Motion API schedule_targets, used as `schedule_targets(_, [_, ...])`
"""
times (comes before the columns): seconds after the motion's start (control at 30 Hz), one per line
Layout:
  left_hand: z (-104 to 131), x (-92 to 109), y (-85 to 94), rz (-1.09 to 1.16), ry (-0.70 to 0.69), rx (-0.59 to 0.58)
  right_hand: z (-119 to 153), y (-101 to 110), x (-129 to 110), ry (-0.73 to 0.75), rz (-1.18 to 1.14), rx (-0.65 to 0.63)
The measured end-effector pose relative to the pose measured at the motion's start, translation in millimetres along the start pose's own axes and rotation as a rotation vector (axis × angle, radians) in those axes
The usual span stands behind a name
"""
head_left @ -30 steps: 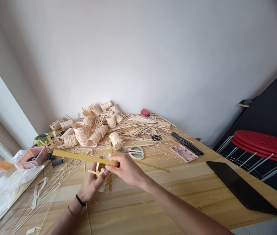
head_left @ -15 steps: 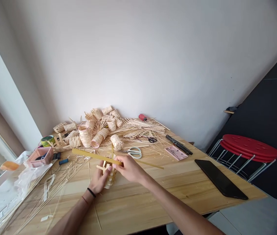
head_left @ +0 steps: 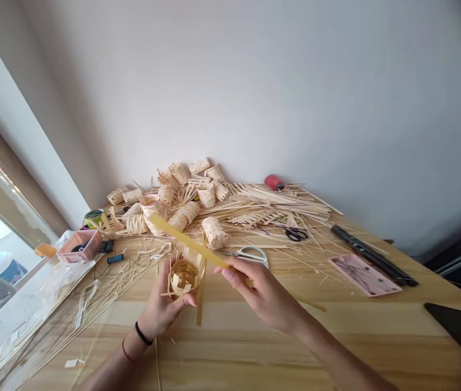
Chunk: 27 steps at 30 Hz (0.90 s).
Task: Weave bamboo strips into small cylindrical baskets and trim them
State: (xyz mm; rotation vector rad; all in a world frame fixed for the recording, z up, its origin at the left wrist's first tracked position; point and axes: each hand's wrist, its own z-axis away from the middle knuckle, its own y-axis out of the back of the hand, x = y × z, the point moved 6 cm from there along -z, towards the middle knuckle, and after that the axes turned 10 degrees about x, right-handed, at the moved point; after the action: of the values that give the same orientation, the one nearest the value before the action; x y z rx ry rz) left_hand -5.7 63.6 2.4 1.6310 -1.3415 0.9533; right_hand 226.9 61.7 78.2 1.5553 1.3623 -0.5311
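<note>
My left hand (head_left: 163, 309) is wrapped round a small woven basket (head_left: 184, 278), whose open top faces up with short strip ends standing round the rim. A long flat yellow strip (head_left: 185, 239) is pinched in my right hand (head_left: 250, 285), to the right of the basket. The strip slants up to the left above the basket and its other end comes out beyond my hand. Another yellowish strip (head_left: 200, 298) runs along the basket's right side.
Woven baskets (head_left: 215, 233) and loose strips (head_left: 287, 201) are heaped by the wall. Nearby lie light-handled scissors (head_left: 252, 254), black scissors (head_left: 296, 233), a pink tray (head_left: 362, 275), a black tool (head_left: 372, 255), a dark flat object (head_left: 458, 331), a red object (head_left: 274, 182) and a pink box (head_left: 80, 245).
My right hand has moved away from the basket to the right, with the yellow strip still in it. The basket's opening now faces the camera more. The view has shifted.
</note>
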Motion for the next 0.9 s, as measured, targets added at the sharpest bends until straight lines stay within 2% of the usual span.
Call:
schedule_targets(0.1, [2, -1, 9.4, -0.112, -0.051, 0.043, 8, 1, 13, 0.037, 0.031, -0.008])
schedule_targets(0.27, [4, -6, 21.8, -0.307, -0.036, 0.065, 18, 5, 25, 0.113, 0.031, 0.063])
schedule_targets(0.33, [4, -2, 21.6, -0.358, -0.072, 0.046, 21, 8, 28, 0.143, 0.046, 0.107])
schedule_targets(0.43, [5, 12, 19.5, -0.441, -0.200, 0.041, 24, 9, 30, 0.188, 0.084, 0.158])
schedule_targets(0.5, [6, 20, 17.8, -0.490, -0.284, 0.043, 27, 7, 30, 0.214, 0.101, 0.164])
schedule_targets(0.6, [6, 26, 15.0, -0.516, -0.326, 0.029, 30, 3, 28, 0.260, 0.119, 0.155])
schedule_targets(0.73, [8, 26, 17.1, -0.464, -0.292, 0.093, 35, -3, 23, 0.348, 0.145, 0.142])
schedule_targets(0.83, [10, 20, 20.5, -0.393, -0.160, 0.139, 39, -8, 16, 0.389, 0.138, 0.150])
schedule_targets(0.9, [12, 17, 22.1, -0.369, -0.067, 0.174, 42, -12, 12, 0.363, 0.116, 0.143])
